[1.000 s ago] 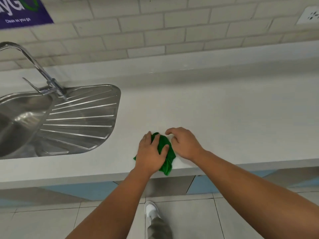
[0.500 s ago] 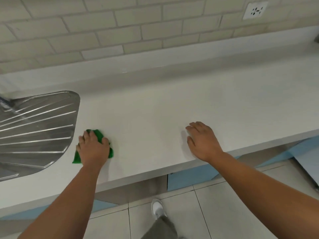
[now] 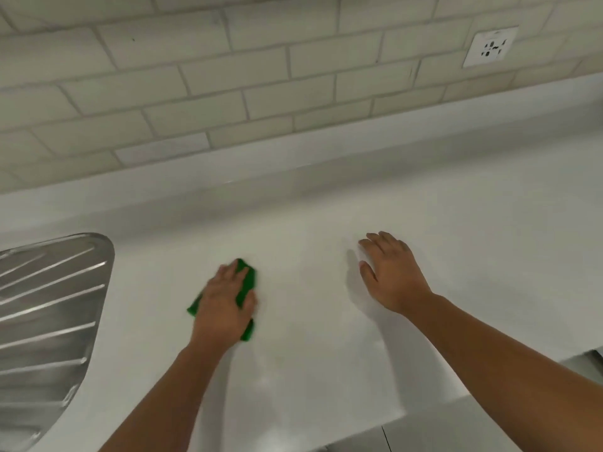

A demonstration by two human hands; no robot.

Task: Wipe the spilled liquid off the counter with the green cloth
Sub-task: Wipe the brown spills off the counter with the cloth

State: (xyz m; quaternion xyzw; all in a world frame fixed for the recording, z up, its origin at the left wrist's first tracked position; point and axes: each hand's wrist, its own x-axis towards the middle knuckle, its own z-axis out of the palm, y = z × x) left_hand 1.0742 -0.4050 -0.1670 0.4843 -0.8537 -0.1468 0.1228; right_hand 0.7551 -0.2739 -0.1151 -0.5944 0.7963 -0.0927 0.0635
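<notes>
Cloth [image 3: 248, 278] lies centre-left on the counter [image 3: 326, 360], pressed flat under the left hand [image 3: 225, 308]. The right hand [image 3: 393, 275] rests spread and empty, centre-right. Even pressure and overlapping strokes should serve best, since the spill is too faint to place.

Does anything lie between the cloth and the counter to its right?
Only the right hand, resting flat on the counter right of the cloth, which the left hand presses; nothing else shows there.

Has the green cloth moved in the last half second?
Yes. The green cloth, under the left hand, has slid right, away from the sink drainboard it sat beside, out across the counter.
</notes>
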